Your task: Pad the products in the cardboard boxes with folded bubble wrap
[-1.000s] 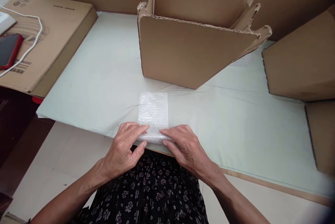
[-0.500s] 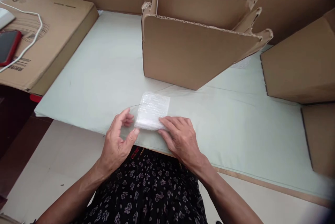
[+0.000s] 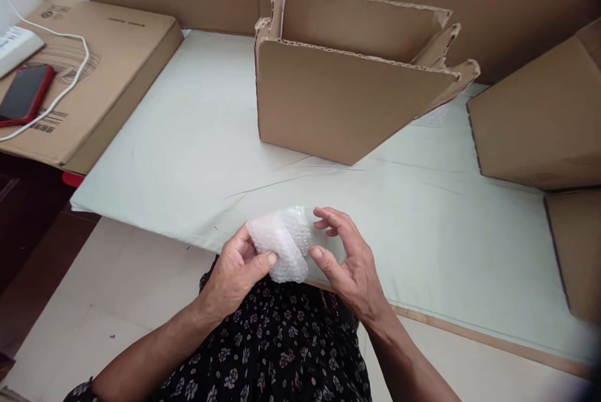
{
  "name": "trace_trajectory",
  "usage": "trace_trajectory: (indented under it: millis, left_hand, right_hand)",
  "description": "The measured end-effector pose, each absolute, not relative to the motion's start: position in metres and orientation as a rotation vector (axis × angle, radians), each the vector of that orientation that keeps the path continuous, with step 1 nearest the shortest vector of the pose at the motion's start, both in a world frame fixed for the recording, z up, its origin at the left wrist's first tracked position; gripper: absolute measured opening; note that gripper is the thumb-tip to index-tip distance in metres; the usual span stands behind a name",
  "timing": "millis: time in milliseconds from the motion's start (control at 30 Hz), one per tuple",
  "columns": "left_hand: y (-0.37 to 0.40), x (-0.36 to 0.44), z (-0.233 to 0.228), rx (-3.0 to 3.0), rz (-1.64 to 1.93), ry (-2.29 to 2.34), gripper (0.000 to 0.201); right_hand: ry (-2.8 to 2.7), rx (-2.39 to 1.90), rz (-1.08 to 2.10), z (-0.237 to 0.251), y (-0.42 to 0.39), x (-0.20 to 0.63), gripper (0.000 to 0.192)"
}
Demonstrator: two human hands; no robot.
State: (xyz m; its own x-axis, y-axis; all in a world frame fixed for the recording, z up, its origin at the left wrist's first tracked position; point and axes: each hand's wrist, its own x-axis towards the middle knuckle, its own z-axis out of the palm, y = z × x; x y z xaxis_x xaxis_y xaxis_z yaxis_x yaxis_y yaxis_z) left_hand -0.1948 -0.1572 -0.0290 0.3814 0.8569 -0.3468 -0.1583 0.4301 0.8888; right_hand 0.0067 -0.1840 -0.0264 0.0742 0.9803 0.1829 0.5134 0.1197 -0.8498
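Observation:
A folded piece of bubble wrap, whitish and see-through, is raised at the table's front edge. My left hand grips its left side, thumb on top and fingers behind. One flap of the wrap lies slantwise over the rest; whether anything is inside cannot be seen. Just right of the wrap, my right hand has its thumb and fingers apart and holds nothing. Its thumb tip is close to the wrap's right edge.
An open-topped cardboard holder stands behind the hands on the pale green table cover. At left, a flat carton carries a red-cased phone, a white cable and a white power strip. Larger cardboard boxes stand at right.
The bubble wrap has come up off the table toward me and turned. My left hand, open before, has taken hold of it; my right hand has let go and moved right.

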Motion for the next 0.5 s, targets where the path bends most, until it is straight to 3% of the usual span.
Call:
trace_trajectory:
  millis: [100,167,267,333,400,500]
  left_hand:
    - [-0.158,-0.189,-0.026,1.136,0.722,1.069,0.030]
    - [-0.157,-0.184,-0.027,1.182,0.761,1.076,0.037]
    - [-0.154,-0.176,-0.028,1.146,0.727,0.948,0.054]
    - [-0.150,-0.174,-0.028,1.184,0.623,0.926,0.044]
    - [-0.145,-0.174,-0.027,1.274,0.548,0.969,0.033]
    - [-0.138,-0.173,-0.026,1.430,0.454,0.967,0.039]
  right_hand:
    - [-1.551,-1.416,0.867,-0.024,-0.181,0.007,0.040]
    - [-1.487,-1.380,0.918,-0.024,-0.179,0.002,0.022]
    - [-1.314,-1.358,0.939,-0.025,-0.178,-0.001,0.016]
    - [-1.326,-1.357,0.976,-0.026,-0.177,0.006,0.016]
    - [-1.426,-1.374,0.957,-0.025,-0.177,0.020,0.020]
    - [-1.570,-1.374,0.891,-0.022,-0.177,0.043,0.054]
